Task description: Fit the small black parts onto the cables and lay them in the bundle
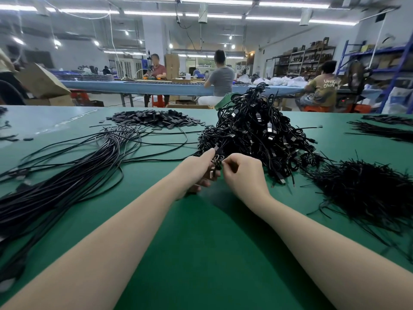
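— At the near middle of the green-topped table [201, 253], what is she working on?

— One thin black rubbery cable [218, 161], folded into a small coil. Her left hand [199, 171] curls round it, thumb and forefinger pinching near the top; her right hand [242, 173] pinches it from the other side. Whether a small part is already on it, I cannot tell.

— How will it handle?

— Light and limp, I'd judge, springy enough to uncoil. Best held close to the end, just behind the plug, so the end stays stiff.

— Which way does it point?

— The coil's long axis runs near to far, its top end aimed at the tall tangled heap of black coiled cables [257, 135] just beyond her fingers.

— And the rest?

— Flat small black parts [154, 119] lie piled at the far middle; the long straight bundle of black cables [67, 186] stretches left, running far-right to near-left.
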A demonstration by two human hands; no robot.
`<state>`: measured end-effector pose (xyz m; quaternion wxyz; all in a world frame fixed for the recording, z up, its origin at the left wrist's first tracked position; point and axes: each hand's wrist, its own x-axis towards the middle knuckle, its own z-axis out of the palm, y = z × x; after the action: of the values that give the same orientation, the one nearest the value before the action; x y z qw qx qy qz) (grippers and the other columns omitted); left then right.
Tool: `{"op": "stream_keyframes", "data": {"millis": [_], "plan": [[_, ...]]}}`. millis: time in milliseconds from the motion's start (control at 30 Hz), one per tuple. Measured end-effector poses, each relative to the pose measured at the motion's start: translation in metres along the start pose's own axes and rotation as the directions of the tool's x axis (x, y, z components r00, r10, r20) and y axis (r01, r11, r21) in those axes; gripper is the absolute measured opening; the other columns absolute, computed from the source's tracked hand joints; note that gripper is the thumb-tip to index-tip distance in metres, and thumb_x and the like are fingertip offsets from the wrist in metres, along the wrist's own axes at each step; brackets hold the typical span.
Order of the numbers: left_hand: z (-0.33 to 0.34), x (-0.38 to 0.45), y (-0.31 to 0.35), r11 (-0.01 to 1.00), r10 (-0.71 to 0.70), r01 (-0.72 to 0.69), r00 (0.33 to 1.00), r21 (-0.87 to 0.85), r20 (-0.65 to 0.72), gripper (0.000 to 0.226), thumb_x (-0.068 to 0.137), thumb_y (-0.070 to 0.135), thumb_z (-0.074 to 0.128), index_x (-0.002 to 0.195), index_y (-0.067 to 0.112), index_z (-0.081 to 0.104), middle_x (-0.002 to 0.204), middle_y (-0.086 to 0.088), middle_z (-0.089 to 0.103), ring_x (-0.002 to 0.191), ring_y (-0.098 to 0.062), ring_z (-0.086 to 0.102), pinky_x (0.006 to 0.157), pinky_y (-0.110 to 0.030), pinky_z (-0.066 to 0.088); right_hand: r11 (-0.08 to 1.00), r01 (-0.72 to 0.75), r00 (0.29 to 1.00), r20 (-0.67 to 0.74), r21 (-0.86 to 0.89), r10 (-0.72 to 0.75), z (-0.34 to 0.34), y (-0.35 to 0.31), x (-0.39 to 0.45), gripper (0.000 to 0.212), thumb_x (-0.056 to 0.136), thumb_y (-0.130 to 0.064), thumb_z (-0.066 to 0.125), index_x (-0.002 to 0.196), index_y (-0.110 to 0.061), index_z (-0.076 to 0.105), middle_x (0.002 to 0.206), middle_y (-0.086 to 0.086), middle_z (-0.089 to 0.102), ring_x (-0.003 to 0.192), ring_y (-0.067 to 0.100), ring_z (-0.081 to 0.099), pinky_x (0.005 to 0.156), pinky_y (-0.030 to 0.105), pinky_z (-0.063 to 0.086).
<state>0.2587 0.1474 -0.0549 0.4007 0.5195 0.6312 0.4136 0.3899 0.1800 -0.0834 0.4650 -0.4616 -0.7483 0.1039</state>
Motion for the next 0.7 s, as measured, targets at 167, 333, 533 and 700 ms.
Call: {"op": "stream_keyframes", "data": {"millis": [167,333,533,700], "plan": [[-0.002,0.002,-0.004,0.939,0.342,-0.342,0.932,0.022,-0.118,0.043,0.100,0.035,0.043,0.069,0.019,0.069,0.096,0.004,0.059,0.080,-0.005,0.053,0.073,-0.018,0.039,0.996,0.070,0.997,-0.022,0.058,-0.069,-0.005,-0.002,-0.001,0.025,0.085,-0.006,0.060,0.064,-0.019,0.060,0.059,-0.010,0.055,0.058,0.002,0.049,0.054,0.015,0.036],[-0.004,-0.005,-0.001,0.883,0.436,-0.445,0.895,-0.146,-0.094,0.036,0.100,0.021,0.043,0.084,0.024,0.075,0.091,0.013,0.074,0.085,0.008,0.061,0.073,-0.002,0.043,0.991,0.100,0.993,-0.071,0.094,-0.093,-0.001,-0.006,-0.002,0.026,0.087,-0.006,0.061,0.065,-0.019,0.058,0.056,-0.014,0.046,0.054,0.000,0.044,0.052,0.012,0.031],[-0.004,0.001,-0.001,0.917,0.367,-0.385,0.916,-0.099,-0.162,0.036,0.092,0.006,0.044,0.095,0.028,0.072,0.092,0.000,0.067,0.084,-0.010,0.056,0.069,-0.016,0.051,0.995,0.096,0.995,-0.036,0.031,-0.095,0.000,-0.010,-0.008,0.014,0.090,-0.013,0.058,0.089,-0.012,0.072,0.079,-0.002,0.066,0.072,0.015,0.056,0.065,0.027,0.040],[-0.011,0.004,-0.007,0.934,0.265,-0.270,0.963,-0.234,-0.051,0.034,0.090,-0.003,0.050,0.103,0.021,0.072,0.091,0.001,0.072,0.082,-0.010,0.062,0.061,-0.020,0.055,0.989,0.136,0.991,-0.005,-0.066,-0.136,-0.001,-0.012,-0.008,0.018,0.093,-0.015,0.054,0.087,-0.013,0.071,0.082,0.003,0.067,0.077,0.022,0.058,0.067,0.037,0.047]]}}
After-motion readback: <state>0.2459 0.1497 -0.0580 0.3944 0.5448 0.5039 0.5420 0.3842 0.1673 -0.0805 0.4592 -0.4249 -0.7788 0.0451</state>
